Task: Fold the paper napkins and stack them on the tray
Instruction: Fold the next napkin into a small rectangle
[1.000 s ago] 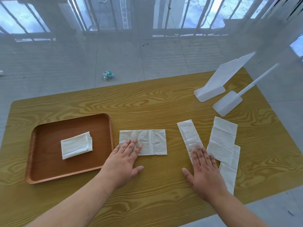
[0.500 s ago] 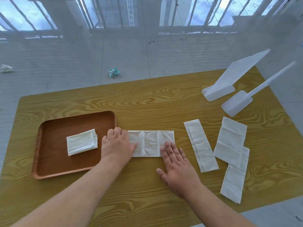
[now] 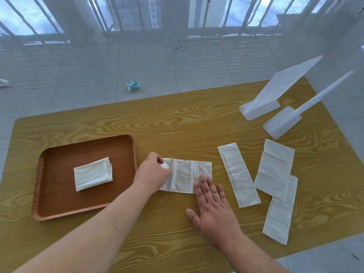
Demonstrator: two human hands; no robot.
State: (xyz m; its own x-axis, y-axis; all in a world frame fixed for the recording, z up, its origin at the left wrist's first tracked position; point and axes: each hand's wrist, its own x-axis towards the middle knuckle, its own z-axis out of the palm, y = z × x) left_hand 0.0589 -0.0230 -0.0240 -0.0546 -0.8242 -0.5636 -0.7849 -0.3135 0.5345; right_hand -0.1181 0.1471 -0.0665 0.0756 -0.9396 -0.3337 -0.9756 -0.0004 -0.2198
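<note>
Napkin strip (image 3: pixel 184 175) lies centre frame w/ long axis left-right, just right of tray (image 3: pixel 59 205); left hand (image 3: pixel 152 172) pinches its left end, right hand (image 3: pixel 211 209) flat, open, fingertips pinning right end.

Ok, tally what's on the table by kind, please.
Paper napkins: 5, of which 1 folded on the tray, 1 under the hands, 3 loose at right
Wooden tray: 1
White plastic stands: 2
Total: 8

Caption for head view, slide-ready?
Left hand lifts napkin end, right hand pins it; one folded napkin on tray.
</note>
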